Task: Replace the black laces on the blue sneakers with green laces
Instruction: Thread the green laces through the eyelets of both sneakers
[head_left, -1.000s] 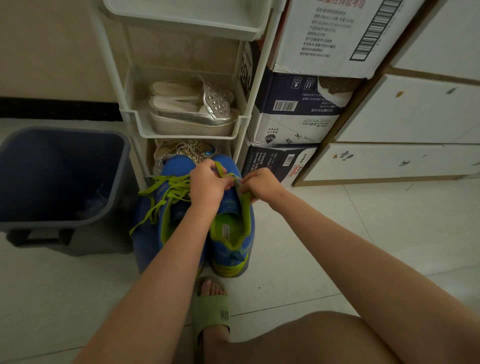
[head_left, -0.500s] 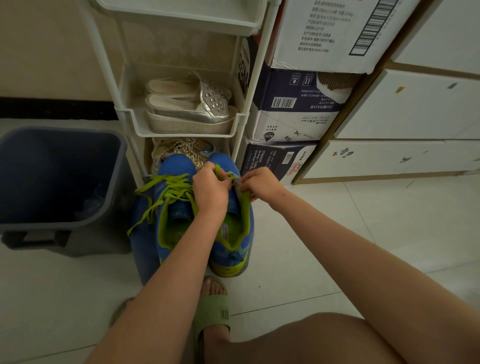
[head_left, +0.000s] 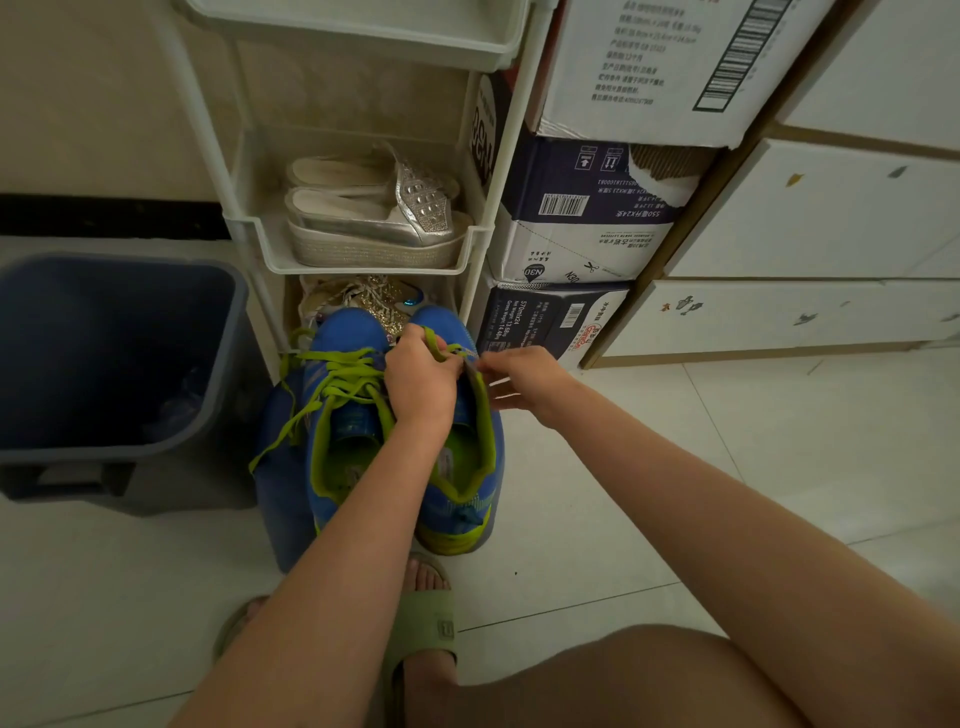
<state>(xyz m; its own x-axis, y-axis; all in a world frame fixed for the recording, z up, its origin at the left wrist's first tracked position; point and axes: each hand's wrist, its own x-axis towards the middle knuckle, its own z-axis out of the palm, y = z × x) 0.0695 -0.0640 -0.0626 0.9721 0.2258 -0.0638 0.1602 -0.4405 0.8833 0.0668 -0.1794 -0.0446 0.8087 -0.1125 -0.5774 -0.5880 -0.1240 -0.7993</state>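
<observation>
Two blue sneakers (head_left: 347, 332) point toes away; left hand (head_left: 421, 385) grip pinches green lace (head_left: 435, 343); right hand (head_left: 525, 382) grip unclear.

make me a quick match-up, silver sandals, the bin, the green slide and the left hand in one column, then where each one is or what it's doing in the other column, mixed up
Column one
1. silver wedge sandals
2. dark bin
3. green slide sandal
4. left hand

Column two
a. on the person's foot
b. gripping a green lace
c. in a tray of the white rack
d. on the floor, left of the blue sneakers

Pairs: 1-c, 2-d, 3-a, 4-b
</observation>
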